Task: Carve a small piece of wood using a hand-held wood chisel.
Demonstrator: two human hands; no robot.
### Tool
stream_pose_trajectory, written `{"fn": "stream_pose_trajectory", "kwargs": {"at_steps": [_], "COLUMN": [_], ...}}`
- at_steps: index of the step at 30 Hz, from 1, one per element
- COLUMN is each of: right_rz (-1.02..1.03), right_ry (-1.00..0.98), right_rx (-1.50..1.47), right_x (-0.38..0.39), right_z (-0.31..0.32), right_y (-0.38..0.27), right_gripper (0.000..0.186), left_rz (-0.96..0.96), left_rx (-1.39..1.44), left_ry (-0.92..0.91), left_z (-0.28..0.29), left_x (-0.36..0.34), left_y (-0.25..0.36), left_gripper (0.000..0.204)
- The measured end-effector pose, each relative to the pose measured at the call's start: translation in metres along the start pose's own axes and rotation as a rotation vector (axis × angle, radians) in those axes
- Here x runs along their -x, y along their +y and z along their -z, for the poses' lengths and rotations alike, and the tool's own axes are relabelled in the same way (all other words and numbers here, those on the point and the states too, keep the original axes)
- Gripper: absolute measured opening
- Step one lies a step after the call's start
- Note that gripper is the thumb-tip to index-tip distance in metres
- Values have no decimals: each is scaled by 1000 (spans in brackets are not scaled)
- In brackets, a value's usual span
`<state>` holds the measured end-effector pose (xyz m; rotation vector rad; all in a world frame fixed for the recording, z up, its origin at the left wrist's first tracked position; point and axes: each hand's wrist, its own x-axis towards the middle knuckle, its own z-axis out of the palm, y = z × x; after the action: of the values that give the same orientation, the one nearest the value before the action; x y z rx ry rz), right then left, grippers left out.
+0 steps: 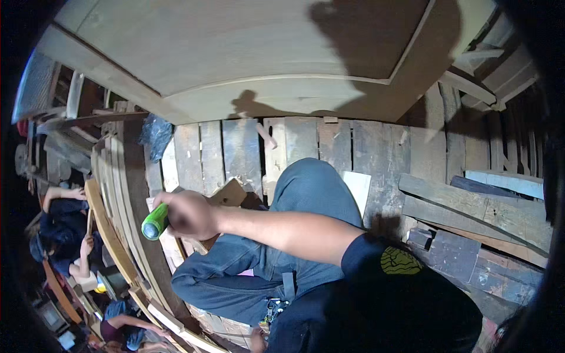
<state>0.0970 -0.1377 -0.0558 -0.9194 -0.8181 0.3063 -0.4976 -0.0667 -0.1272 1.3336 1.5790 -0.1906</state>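
My right arm reaches across my bent legs toward the left. My right hand (189, 215), somewhat blurred, is closed around a green handle (155, 222) with a grey-blue end. The rest of that tool is hidden in the hand, so its kind does not show. Brown pieces (231, 193) lie beyond the hand, beside my knee. Ahead stands a large pale wooden panel (247, 41) with a moulded frame, bearing the shadow of my head and arm. I cannot make out my left hand.
Gapped planks (376, 147) make up the floor, with a pale stick (266, 136) and a white sheet (357, 187) on it. A dark plastic bag (156, 138) lies left. Boards (482, 206) are stacked right. Beyond a wooden rail (112, 229), other people (65, 235) sit lower down.
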Motion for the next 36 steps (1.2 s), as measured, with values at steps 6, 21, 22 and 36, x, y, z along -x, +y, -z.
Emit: {"fn": "stream_pose_trajectory", "kwargs": {"at_steps": [6,21,22,36], "right_rz": [-26,-217,-210,-195], "right_ry": [34,489,474,502], "right_rx": [-127,-122,-79,-58], "right_x": [9,29,29,40], "right_z": [16,1,-3,6], "right_y": [10,44,45,55], "right_gripper": [32,23,22,27], "left_rz": [-142,-237,-251,-533], "left_rx": [530,682,693,532], "left_ry": [162,-393,-398,-2], "left_z": [33,-26,-33,-74], "left_x": [-85,-115,-115,-103], "left_y": [153,257,259,199], "left_gripper": [72,72,72,65]}}
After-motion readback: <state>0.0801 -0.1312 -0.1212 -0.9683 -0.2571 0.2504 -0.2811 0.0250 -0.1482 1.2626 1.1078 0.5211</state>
